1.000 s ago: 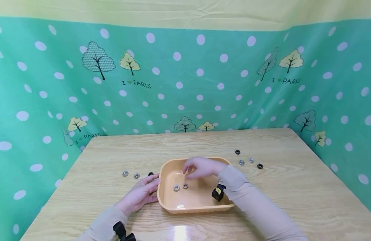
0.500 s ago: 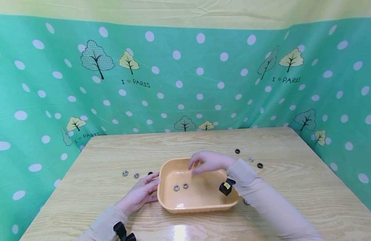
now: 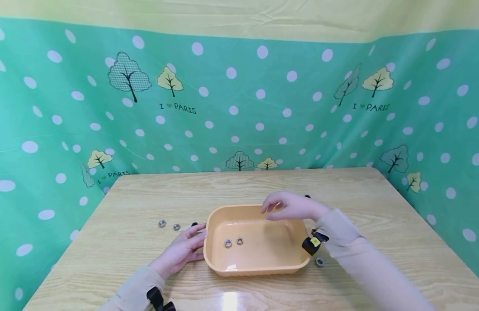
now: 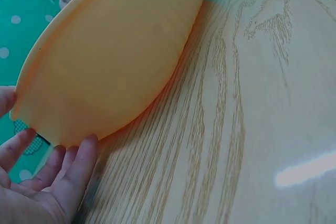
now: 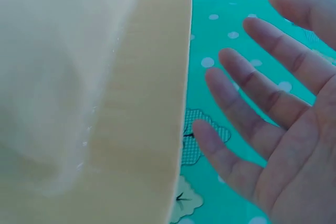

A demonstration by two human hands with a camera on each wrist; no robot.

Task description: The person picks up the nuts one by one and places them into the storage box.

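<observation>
Bin (image 3: 258, 271) on a table (image 3: 177, 192); hours read from the bin's centre, head view. Left hand (image 3: 181, 249): grip wide, fingers resting against the outer wall at 9 o'clock. Right hand (image 3: 290, 206): empty, fingers parted, above the rim at 1 o'clock. Two nuts (image 3: 228, 243) lie inside toward 9 o'clock; another nut (image 3: 319, 262) lies just outside at 4 o'clock.
</observation>
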